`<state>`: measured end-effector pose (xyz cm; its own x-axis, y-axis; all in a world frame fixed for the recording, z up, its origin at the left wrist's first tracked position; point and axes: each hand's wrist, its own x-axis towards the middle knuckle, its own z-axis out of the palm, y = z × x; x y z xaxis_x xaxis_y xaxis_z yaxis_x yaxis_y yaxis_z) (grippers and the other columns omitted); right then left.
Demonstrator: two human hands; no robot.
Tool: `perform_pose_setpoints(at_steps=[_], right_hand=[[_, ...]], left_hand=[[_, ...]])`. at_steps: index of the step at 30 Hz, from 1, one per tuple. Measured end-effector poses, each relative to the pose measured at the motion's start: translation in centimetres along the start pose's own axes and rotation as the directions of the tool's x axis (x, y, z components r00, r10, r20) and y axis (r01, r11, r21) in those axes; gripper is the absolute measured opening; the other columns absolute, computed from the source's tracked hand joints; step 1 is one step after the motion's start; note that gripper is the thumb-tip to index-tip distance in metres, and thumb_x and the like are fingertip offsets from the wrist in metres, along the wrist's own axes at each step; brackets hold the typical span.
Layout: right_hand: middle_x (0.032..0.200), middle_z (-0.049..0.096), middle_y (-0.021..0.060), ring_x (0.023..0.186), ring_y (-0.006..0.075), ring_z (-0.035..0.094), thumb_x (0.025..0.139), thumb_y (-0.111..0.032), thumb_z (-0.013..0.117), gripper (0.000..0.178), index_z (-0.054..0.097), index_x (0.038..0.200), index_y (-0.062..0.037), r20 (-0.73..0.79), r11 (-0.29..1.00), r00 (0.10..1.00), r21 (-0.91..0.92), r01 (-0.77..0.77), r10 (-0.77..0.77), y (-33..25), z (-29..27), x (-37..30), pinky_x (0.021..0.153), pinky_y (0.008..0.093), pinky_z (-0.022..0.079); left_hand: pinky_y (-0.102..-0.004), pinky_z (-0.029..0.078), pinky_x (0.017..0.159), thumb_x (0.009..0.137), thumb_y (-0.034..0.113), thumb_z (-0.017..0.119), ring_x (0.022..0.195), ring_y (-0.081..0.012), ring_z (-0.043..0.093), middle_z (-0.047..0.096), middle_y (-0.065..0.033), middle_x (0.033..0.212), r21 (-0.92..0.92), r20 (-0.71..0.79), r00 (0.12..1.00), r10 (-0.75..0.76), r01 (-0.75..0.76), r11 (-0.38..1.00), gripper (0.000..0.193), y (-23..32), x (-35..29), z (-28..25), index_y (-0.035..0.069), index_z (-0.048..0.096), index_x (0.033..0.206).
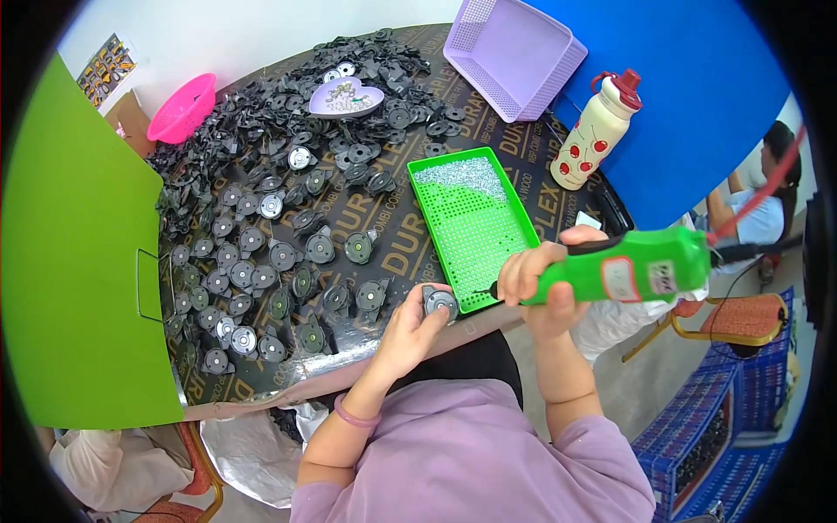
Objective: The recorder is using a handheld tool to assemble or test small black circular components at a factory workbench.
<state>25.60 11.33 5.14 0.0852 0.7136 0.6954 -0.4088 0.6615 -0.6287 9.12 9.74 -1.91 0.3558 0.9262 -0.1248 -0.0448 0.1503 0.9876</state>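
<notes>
At the table's near edge my left hand (408, 333) closes its fingers and thumb round a dark round plastic part (440, 302) with a grey disc face. My right hand (545, 292) grips a green electric screwdriver (623, 266), held nearly level. Its dark tip points left, over the near end of a green perforated tray (513, 220), apart from the part. Small silvery screws (475, 177) lie heaped in the tray's far end. To the left, several similar round parts (357, 247) are spread over the table.
Behind them rises a big pile of black parts (253, 113), with a lilac heart-shaped dish (349, 106) on it. A pink basket (185, 109), a lilac basket (514, 61) and a cream bottle (597, 131) stand farther back. Green (87, 261) and blue panels (680, 87) flank the table.
</notes>
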Motion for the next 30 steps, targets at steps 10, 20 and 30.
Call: perform_pose_setpoints(at_steps=[10,20,30], right_hand=[[0.058,0.046,0.0060,0.045,0.0175,0.048,0.086,-0.030,0.059,0.047,0.027,0.110,-0.0069,0.102,0.998,0.994,0.047,-0.038,0.033,1.7,2.8,0.1,0.043,0.0303,0.043],[0.060,0.048,0.0064,0.047,0.0161,0.047,0.082,-0.021,0.065,0.044,0.035,0.108,-0.0040,0.217,0.995,0.976,-0.099,-0.012,0.033,3.2,3.0,-0.8,0.045,0.0282,0.042],[0.055,0.045,0.0059,0.041,0.0174,0.045,0.084,-0.027,0.061,0.049,0.029,0.114,-0.0040,0.013,0.992,0.999,0.121,0.040,-0.041,0.5,1.8,0.9,0.039,0.0295,0.041]], left_hand=[[-0.0239,0.037,0.052,0.085,0.013,0.051,0.058,-0.0065,0.043,0.051,-0.0002,0.066,0.097,-0.022,0.999,-0.033,0.035,0.995,0.024,0.6,-0.2,-0.1,0.002,0.050,0.106],[-0.0314,0.035,0.046,0.084,0.020,0.055,0.048,-0.0155,0.048,0.051,-0.0118,0.057,0.360,-0.082,0.939,0.334,-0.284,0.889,0.029,-1.0,0.1,-0.1,0.000,0.049,0.104],[-0.0248,0.034,0.040,0.087,0.016,0.051,0.043,-0.0096,0.047,0.052,-0.0053,0.061,0.127,-0.108,0.991,0.081,-0.067,0.990,0.019,-0.6,0.2,-0.1,0.001,0.047,0.098]])
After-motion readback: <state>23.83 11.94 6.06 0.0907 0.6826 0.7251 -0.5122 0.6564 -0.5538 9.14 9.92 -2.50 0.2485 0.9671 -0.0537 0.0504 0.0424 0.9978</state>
